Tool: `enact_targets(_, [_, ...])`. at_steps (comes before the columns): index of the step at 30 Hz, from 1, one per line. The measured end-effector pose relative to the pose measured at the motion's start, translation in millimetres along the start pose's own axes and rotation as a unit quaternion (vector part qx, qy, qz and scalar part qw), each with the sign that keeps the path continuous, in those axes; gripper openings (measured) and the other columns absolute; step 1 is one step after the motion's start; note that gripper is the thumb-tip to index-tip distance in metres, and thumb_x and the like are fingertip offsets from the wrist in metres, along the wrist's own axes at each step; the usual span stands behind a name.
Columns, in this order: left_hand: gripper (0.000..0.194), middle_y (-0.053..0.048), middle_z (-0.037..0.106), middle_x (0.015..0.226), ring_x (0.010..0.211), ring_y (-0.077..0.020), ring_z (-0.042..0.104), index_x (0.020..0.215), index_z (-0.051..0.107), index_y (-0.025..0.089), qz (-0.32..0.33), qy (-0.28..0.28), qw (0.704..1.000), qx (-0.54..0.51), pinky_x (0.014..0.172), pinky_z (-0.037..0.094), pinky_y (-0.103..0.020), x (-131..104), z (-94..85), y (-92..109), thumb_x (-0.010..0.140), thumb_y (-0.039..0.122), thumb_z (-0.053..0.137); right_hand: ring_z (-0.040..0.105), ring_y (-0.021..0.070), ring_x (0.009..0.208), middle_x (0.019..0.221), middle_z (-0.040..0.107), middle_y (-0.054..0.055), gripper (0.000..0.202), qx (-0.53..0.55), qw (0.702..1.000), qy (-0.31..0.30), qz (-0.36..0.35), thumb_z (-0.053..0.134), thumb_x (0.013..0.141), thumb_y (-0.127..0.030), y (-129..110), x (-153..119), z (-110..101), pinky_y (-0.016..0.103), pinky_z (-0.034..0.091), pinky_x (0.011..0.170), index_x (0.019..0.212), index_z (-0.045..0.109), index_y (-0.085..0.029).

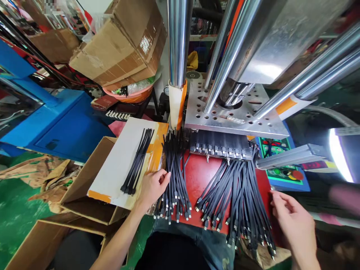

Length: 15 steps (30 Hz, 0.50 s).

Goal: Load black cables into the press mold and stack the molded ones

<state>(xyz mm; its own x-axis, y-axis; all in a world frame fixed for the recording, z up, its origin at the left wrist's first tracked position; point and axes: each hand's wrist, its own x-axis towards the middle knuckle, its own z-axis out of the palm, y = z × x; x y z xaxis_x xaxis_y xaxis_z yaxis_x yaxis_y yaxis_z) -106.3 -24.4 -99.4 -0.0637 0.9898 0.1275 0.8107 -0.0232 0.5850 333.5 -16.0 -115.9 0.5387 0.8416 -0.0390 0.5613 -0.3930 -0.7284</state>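
Note:
My left hand point(155, 184) is curled, thumb against its fingers, at the left edge of a pile of black cables point(176, 176); what its fingers hold, if anything, is too small to tell. Right of the red table point(194, 178), my right hand point(292, 219) has thumb and fingertips together, with nothing clear between them. A fan of black cables with metal plugs point(239, 191) spreads between the hands, its upper ends at a metal mould point(222, 148). On a white board point(112, 174) lies a tied bundle of black cables point(137, 161).
Above the mould stands a press with a perforated metal plate point(194, 108) and steel columns. A control panel point(292, 175) and a lit lamp point(340, 155) are at the right. Cardboard boxes point(84, 180) and a blue machine point(62, 123) stand at the left.

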Motion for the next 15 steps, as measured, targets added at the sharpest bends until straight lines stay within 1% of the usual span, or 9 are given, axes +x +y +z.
enact_targets(2, [0.035, 0.001, 0.066, 0.058, 0.053, -0.0151, 0.059, 0.077, 0.067, 0.023, 0.002, 0.000, 1.000, 0.000, 0.061, 0.037, -0.027, 0.0, 0.2, -0.9, 0.107, 0.038, 0.055, 0.073, 0.0268, 0.071, 0.085, 0.081, 0.008, 0.058, -0.036, 0.998, -0.018, -0.053, 0.061, 0.081, -0.071, -21.4, 0.6, -2.9, 0.040, 0.056, 0.068, 0.101, 0.083, -0.022])
enact_targets(4, [0.036, 0.001, 0.066, 0.058, 0.053, -0.0152, 0.059, 0.076, 0.066, 0.023, 0.003, 0.000, 1.000, 0.000, 0.061, 0.037, -0.027, 0.0, 0.5, -1.5, 0.107, 0.039, 0.054, 0.077, 0.0274, 0.083, 0.099, 0.084, 0.009, 0.051, -0.033, 0.987, -0.062, -0.143, 0.060, 0.090, -0.065, -52.4, 0.8, -2.3, 0.041, 0.059, 0.079, 0.106, 0.083, -0.023])
enact_targets(6, [0.038, 0.001, 0.065, 0.058, 0.053, -0.0153, 0.059, 0.074, 0.064, 0.023, 0.006, 0.003, 1.000, 0.000, 0.061, 0.036, -0.027, 0.5, 0.6, -1.5, 0.107, 0.040, 0.053, 0.079, 0.0264, 0.088, 0.105, 0.085, 0.010, 0.043, -0.024, 0.958, -0.101, -0.267, 0.059, 0.097, -0.057, -87.3, 5.3, 4.6, 0.040, 0.061, 0.084, 0.111, 0.082, -0.023])
enact_targets(8, [0.040, 0.001, 0.065, 0.057, 0.052, -0.0154, 0.058, 0.072, 0.062, 0.023, 0.009, 0.006, 1.000, -0.003, 0.061, 0.036, -0.027, 1.5, 0.4, -1.2, 0.107, 0.041, 0.052, 0.079, 0.0262, 0.089, 0.106, 0.084, 0.010, 0.039, -0.036, 0.918, -0.116, -0.378, 0.057, 0.102, -0.049, -120.4, 17.2, 18.3, 0.039, 0.062, 0.085, 0.117, 0.081, -0.022])
enact_targets(9, [0.040, 0.001, 0.064, 0.057, 0.052, -0.0154, 0.058, 0.072, 0.061, 0.023, 0.011, 0.007, 1.000, -0.005, 0.060, 0.035, -0.028, 2.1, 0.3, -1.1, 0.106, 0.041, 0.052, 0.079, 0.0266, 0.090, 0.106, 0.084, 0.011, 0.039, -0.054, 0.899, -0.118, -0.418, 0.054, 0.104, -0.046, -135.2, 25.8, 27.1, 0.038, 0.063, 0.084, 0.120, 0.080, -0.021])
enact_targets(10, [0.040, 0.001, 0.064, 0.057, 0.052, -0.0153, 0.057, 0.071, 0.061, 0.023, 0.011, 0.009, 1.000, -0.007, 0.060, 0.035, -0.028, 2.8, 0.1, -1.1, 0.106, 0.041, 0.051, 0.080, 0.0272, 0.091, 0.108, 0.084, 0.013, 0.040, -0.082, 0.883, -0.122, -0.445, 0.052, 0.106, -0.043, -148.5, 35.8, 36.7, 0.039, 0.063, 0.084, 0.125, 0.078, -0.020])
enact_targets(12, [0.041, 0.000, 0.064, 0.057, 0.051, -0.0152, 0.056, 0.070, 0.059, 0.023, 0.009, 0.013, 1.000, -0.012, 0.060, 0.034, -0.028, 4.0, -0.3, -1.1, 0.106, 0.042, 0.051, 0.080, 0.0294, 0.096, 0.115, 0.082, 0.017, 0.043, -0.145, 0.863, -0.125, -0.468, 0.049, 0.107, -0.036, -170.7, 57.5, 56.9, 0.040, 0.063, 0.087, 0.135, 0.074, -0.015])
enact_targets(14, [0.041, 0.000, 0.064, 0.058, 0.051, -0.0149, 0.056, 0.070, 0.057, 0.023, 0.004, 0.017, 1.000, -0.018, 0.060, 0.035, -0.028, 4.6, -0.8, -1.0, 0.106, 0.041, 0.050, 0.079, 0.0329, 0.101, 0.120, 0.080, 0.022, 0.046, -0.189, 0.857, -0.114, -0.466, 0.049, 0.107, -0.029, -187.8, 77.7, 76.4, 0.044, 0.062, 0.091, 0.142, 0.068, -0.008])
enact_targets(15, [0.042, 0.000, 0.065, 0.059, 0.052, -0.0146, 0.056, 0.070, 0.057, 0.023, 0.001, 0.018, 1.000, -0.021, 0.060, 0.035, -0.028, 4.6, -1.1, -0.8, 0.106, 0.042, 0.049, 0.078, 0.0347, 0.102, 0.121, 0.079, 0.025, 0.046, -0.200, 0.857, -0.107, -0.462, 0.049, 0.106, -0.026, -194.9, 86.2, 85.4, 0.046, 0.061, 0.092, 0.142, 0.067, -0.005])
